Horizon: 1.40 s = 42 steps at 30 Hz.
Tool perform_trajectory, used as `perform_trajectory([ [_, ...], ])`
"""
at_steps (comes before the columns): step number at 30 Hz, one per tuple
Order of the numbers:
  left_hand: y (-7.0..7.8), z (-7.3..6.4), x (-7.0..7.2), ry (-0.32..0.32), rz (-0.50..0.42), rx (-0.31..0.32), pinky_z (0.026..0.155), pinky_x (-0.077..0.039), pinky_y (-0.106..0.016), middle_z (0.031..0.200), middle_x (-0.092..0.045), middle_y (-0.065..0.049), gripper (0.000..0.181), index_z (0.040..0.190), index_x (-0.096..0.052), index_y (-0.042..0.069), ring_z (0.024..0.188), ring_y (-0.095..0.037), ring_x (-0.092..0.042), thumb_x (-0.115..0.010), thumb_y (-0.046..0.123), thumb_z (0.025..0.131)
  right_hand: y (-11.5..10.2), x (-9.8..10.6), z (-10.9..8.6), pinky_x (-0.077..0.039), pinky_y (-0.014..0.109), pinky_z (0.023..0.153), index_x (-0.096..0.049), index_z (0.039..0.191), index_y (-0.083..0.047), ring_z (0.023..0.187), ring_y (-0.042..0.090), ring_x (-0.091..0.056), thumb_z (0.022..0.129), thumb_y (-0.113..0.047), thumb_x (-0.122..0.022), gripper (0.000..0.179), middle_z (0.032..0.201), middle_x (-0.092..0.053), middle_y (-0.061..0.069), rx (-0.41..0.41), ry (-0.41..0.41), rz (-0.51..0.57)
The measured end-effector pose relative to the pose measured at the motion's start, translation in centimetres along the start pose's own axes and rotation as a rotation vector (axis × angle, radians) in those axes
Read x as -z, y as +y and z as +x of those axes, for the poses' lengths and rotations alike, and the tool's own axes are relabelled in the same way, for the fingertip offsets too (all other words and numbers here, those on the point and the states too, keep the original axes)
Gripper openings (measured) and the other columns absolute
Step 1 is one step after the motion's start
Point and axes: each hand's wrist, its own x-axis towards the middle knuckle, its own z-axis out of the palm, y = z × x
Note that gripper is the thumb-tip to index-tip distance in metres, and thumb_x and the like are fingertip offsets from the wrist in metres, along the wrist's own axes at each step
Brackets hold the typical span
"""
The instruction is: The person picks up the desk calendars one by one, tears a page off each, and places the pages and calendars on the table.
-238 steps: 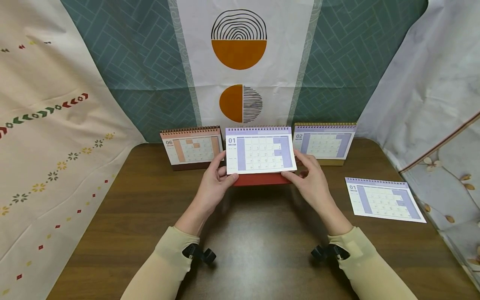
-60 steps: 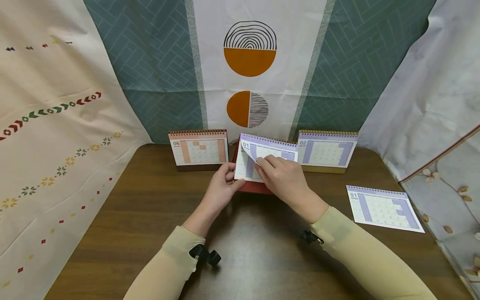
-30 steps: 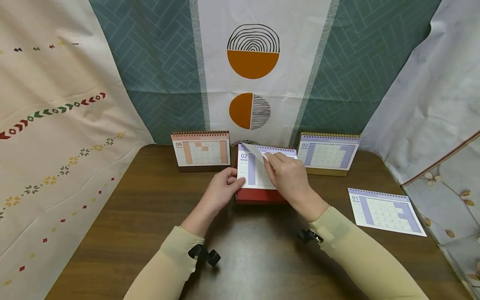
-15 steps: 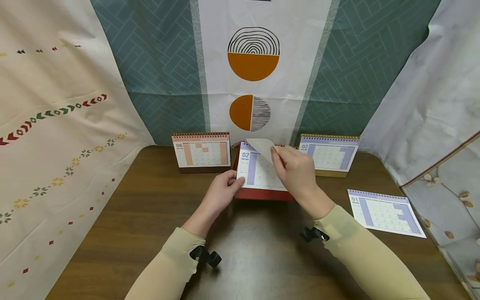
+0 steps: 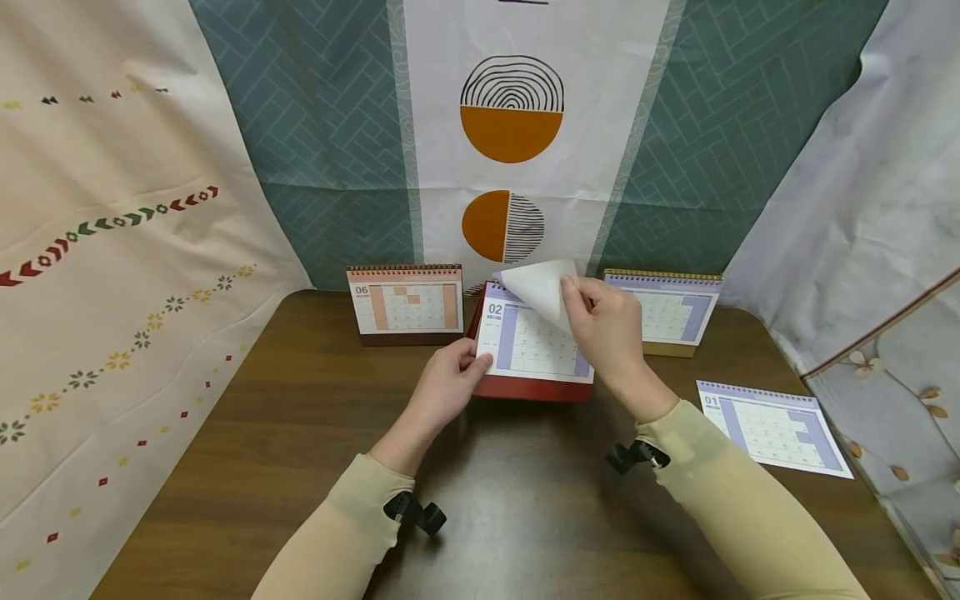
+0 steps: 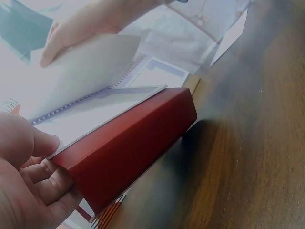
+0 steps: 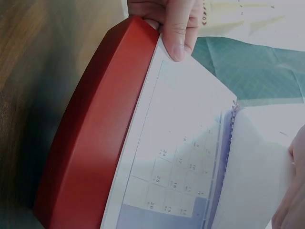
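A desk calendar with a red base (image 5: pixel 532 389) is held at its lower left corner by my left hand (image 5: pixel 442 385). The left thumb lies on the front sheet and the fingers go behind the base (image 6: pixel 133 138). My right hand (image 5: pixel 609 333) pinches the lower edge of a calendar page (image 5: pixel 540 283), which curls up and back from the spiral binding with its white reverse showing. Beneath it the purple sheet (image 5: pixel 517 350) marked 02 faces me. In the right wrist view, the left thumb presses this sheet near its corner, and the binding (image 7: pixel 231 133) runs along the lifted page.
To the left stands an orange calendar (image 5: pixel 405 304) marked 06. A purple calendar (image 5: pixel 675 315) with a gold base stands at the right, partly behind my right hand. A loose sheet (image 5: pixel 772 429) marked 01 lies on the wooden table (image 5: pixel 262 433) near its right edge.
Both hands held the red calendar's sides with 01 in front. My right hand then took the 01 page's lower edge and moved it upward and right, uncovering 02. The left hand kept its grip.
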Motion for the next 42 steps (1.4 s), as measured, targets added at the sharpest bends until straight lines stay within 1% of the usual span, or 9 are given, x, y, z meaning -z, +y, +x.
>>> perform_trajectory([
  [5,0.1,0.0,0.0,0.0,0.003,0.011,0.072,-0.045,-0.037,0.092,-0.079,-0.001,0.016,0.119,-0.076,0.007,0.08,-0.019,-0.061,-0.069,0.019,0.111,0.5,-0.2,0.1,-0.023,0.028,0.052,-0.056,0.064,-0.008,0.054,0.02,-0.039,0.109,-0.018,-0.071,0.048,0.054,-0.039,0.002,-0.087,-0.002,0.011],
  [9,0.1,0.1,0.1,0.003,0.009,0.013,0.073,-0.045,-0.037,0.094,-0.079,-0.001,0.016,0.12,-0.075,0.007,0.081,-0.019,-0.061,-0.069,0.019,0.111,1.0,-0.3,0.2,-0.022,0.028,0.052,-0.049,0.061,-0.011,0.054,0.022,-0.038,0.109,-0.019,-0.072,0.054,0.054,-0.036,0.002,-0.147,-0.022,0.007],
  [11,0.2,0.1,0.1,0.007,0.014,0.014,0.072,-0.044,-0.037,0.093,-0.079,-0.001,0.016,0.12,-0.075,0.007,0.08,-0.02,-0.061,-0.069,0.019,0.111,1.3,-0.2,0.5,-0.022,0.028,0.052,-0.046,0.06,-0.012,0.054,0.022,-0.038,0.11,-0.021,-0.07,0.056,0.054,-0.035,-0.001,-0.2,-0.025,0.014],
  [16,0.0,0.0,0.2,0.01,0.034,0.024,0.07,-0.042,-0.037,0.091,-0.078,-0.002,0.016,0.118,-0.075,0.005,0.078,-0.02,-0.059,-0.069,0.018,0.111,2.2,0.1,1.7,-0.02,0.028,0.053,-0.043,0.059,-0.012,0.058,0.019,-0.035,0.111,-0.027,-0.067,0.059,0.055,-0.03,-0.005,-0.338,0.023,0.019],
  [20,-0.1,0.0,0.3,0.015,0.038,0.028,0.067,-0.041,-0.036,0.09,-0.079,-0.001,0.016,0.118,-0.076,0.006,0.076,-0.019,-0.058,-0.069,0.019,0.111,2.6,0.4,2.4,-0.02,0.028,0.052,-0.044,0.06,-0.01,0.057,0.02,-0.033,0.112,-0.029,-0.066,0.06,0.055,-0.03,-0.002,-0.349,0.006,0.004],
  [31,0.0,0.0,0.5,0.016,0.034,0.022,0.067,-0.042,-0.037,0.093,-0.079,-0.001,0.016,0.119,-0.076,0.007,0.077,-0.02,-0.06,-0.069,0.018,0.111,4.6,1.7,3.7,-0.025,0.027,0.049,-0.055,0.064,-0.008,0.058,0.02,-0.041,0.112,-0.036,-0.062,0.056,0.054,-0.039,0.0,-0.474,0.035,0.006],
  [37,0.0,0.0,0.5,0.006,0.049,0.026,0.067,-0.042,-0.036,0.094,-0.079,-0.002,0.016,0.12,-0.076,0.007,0.076,-0.02,-0.059,-0.07,0.018,0.111,6.2,3.4,4.6,-0.033,0.027,0.051,-0.076,0.083,-0.003,0.065,0.018,-0.049,0.11,-0.043,-0.062,0.05,0.056,-0.05,-0.009,-0.585,0.079,0.004],
  [40,0.0,-0.1,0.5,-0.006,0.052,0.027,0.068,-0.044,-0.036,0.098,-0.079,-0.002,0.017,0.123,-0.076,0.007,0.078,-0.02,-0.06,-0.07,0.019,0.111,6.7,3.9,4.7,-0.036,0.028,0.054,-0.079,0.09,-0.002,0.069,0.019,-0.052,0.11,-0.046,-0.062,0.051,0.059,-0.054,-0.009,-0.603,0.058,-0.003],
  [42,0.0,0.0,0.5,-0.012,0.053,0.022,0.068,-0.044,-0.036,0.099,-0.079,-0.002,0.018,0.123,-0.076,0.007,0.079,-0.02,-0.061,-0.069,0.019,0.111,7.0,4.2,4.8,-0.037,0.03,0.054,-0.078,0.09,-0.003,0.069,0.021,-0.052,0.11,-0.049,-0.06,0.054,0.058,-0.053,-0.007,-0.623,0.043,0.003],
])
